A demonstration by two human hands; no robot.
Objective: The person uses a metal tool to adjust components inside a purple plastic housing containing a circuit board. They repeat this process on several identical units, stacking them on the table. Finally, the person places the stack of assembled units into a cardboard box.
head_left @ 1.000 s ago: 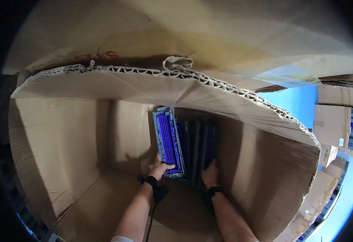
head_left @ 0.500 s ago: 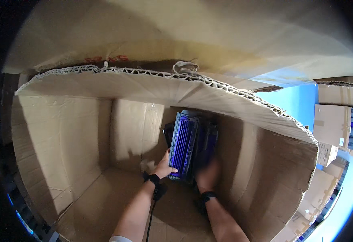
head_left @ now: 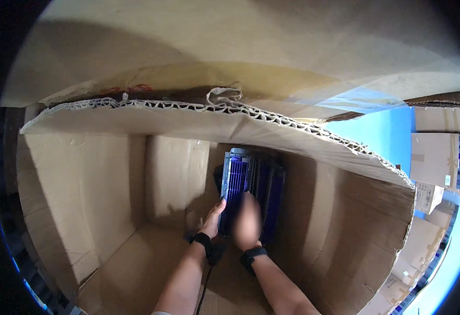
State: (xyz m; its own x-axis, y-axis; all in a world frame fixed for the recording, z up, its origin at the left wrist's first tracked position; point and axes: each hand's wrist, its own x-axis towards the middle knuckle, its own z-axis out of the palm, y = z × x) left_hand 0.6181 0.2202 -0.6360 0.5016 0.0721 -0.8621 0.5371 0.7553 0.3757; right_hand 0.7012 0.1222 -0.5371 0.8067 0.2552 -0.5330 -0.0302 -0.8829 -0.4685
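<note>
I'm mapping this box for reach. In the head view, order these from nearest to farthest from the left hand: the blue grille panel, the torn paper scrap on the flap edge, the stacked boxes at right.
1. Blue grille panel: touching the left hand, just above it.
2. Paper scrap: top centre, on the corrugated flap edge.
3. Stacked boxes: outside the carton, far right.

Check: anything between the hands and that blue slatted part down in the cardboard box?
Nothing visible. The left hand is already on the blue slatted part at its near end, and the blurred right hand lies over it; only bare cardboard box walls surround them.
</note>
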